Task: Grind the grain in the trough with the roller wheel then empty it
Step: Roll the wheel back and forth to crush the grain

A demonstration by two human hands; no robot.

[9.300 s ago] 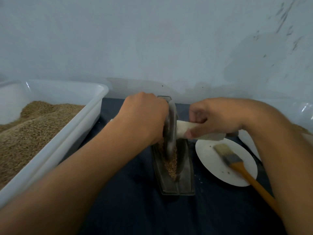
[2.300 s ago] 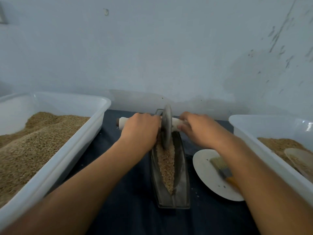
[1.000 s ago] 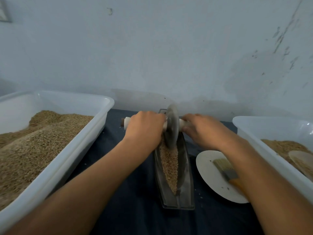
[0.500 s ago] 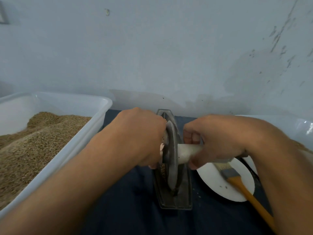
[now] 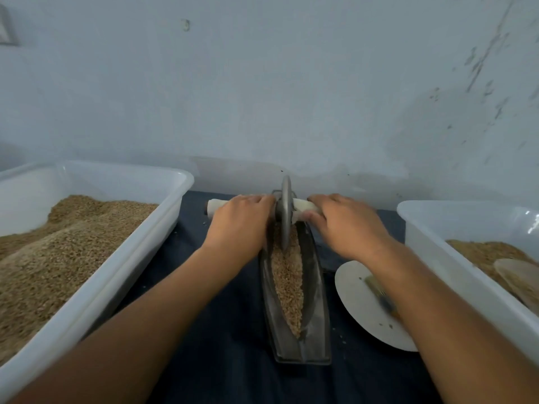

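Roller wheel (image 5: 286,212): moved from trough's (image 5: 316,290) near end to far end, upright in grain (image 5: 287,282). Left hand (image 5: 239,228), right hand (image 5: 344,225): each wrapped on white axle handle (image 5: 302,205). Brush (image 5: 379,293) on plate (image 5: 358,313): blurred, mostly hidden by right forearm.

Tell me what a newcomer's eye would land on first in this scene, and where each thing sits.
At centre, the roller wheel stands upright at the far end of the metal trough, which holds a strip of grain. The left hand and right hand rest on its pale handle either side of the disc. A big white tub heaped with grain fills the left; a white plate with a brush lies right of the trough.
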